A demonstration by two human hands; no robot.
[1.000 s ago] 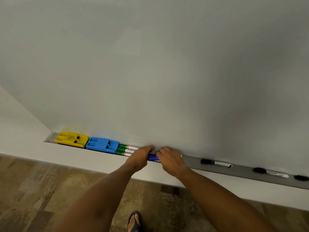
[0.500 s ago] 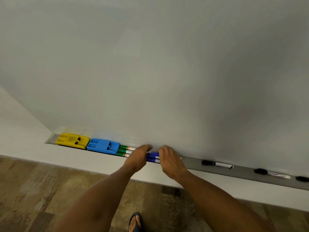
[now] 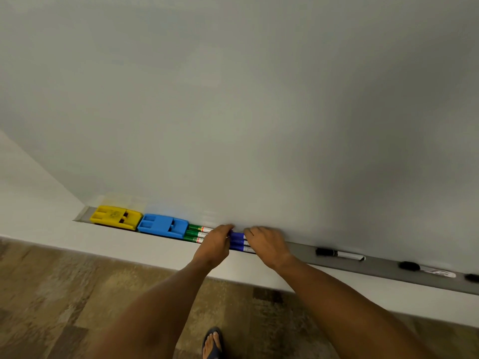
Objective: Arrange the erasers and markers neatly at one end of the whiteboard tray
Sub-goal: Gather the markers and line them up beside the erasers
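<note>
At the left end of the grey whiteboard tray (image 3: 383, 269) lies a yellow eraser (image 3: 115, 217), with a blue eraser (image 3: 162, 225) beside it. Three green markers (image 3: 197, 233) lie side by side to the right of the blue eraser. Blue markers (image 3: 238, 240) lie after them, between my hands. My left hand (image 3: 215, 244) covers the joint between the green and blue markers, fingers resting on them. My right hand (image 3: 265, 244) rests flat over the blue markers' right ends. Whether either hand grips a marker is hidden.
Further right on the tray lie a black marker (image 3: 339, 254), a second black-capped marker (image 3: 425, 269) and a dark cap (image 3: 471, 277) at the frame edge. The whiteboard (image 3: 259, 112) rises above. Below are a white ledge and a carpet with my sandalled foot (image 3: 213, 343).
Both hands have stayed on the blue markers and spread slightly apart, so more of the blue markers shows between them. The view has shifted a little.
</note>
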